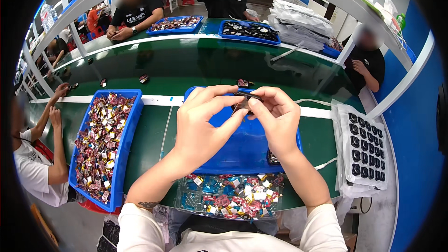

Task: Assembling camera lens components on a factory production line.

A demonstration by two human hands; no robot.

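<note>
Standing close, I saw a clear tray (186, 200) of small red and silver parts at the near edge of the green bench (149, 144), just in front of the worker's chest. Beyond it sat a blue bin (242, 151), mostly bare inside, with one dark piece (273, 157) in its near right corner. Above that bin both hands met. The left hand (203, 123) had its fingers curled narrow, thumb and forefinger pinching one end of a small dark part (245, 100); the right hand (275, 116) pinched the other end the same way, fingertips nearly touching the left's. The part was held in the air over the far half of the blue bin, between the two hands. To the left lay a long blue bin (128, 126) heaped with red and silver parts, and to the right a white tray (343, 126) held rows of dark pieces. Another person's forearms (51, 121) rested on the bench at the far left. Farther off, a few loose parts lay on the green belt (186, 65), and across it stood two more blue trays (252, 30), a stack of white trays (298, 25), and other seated workers.
</note>
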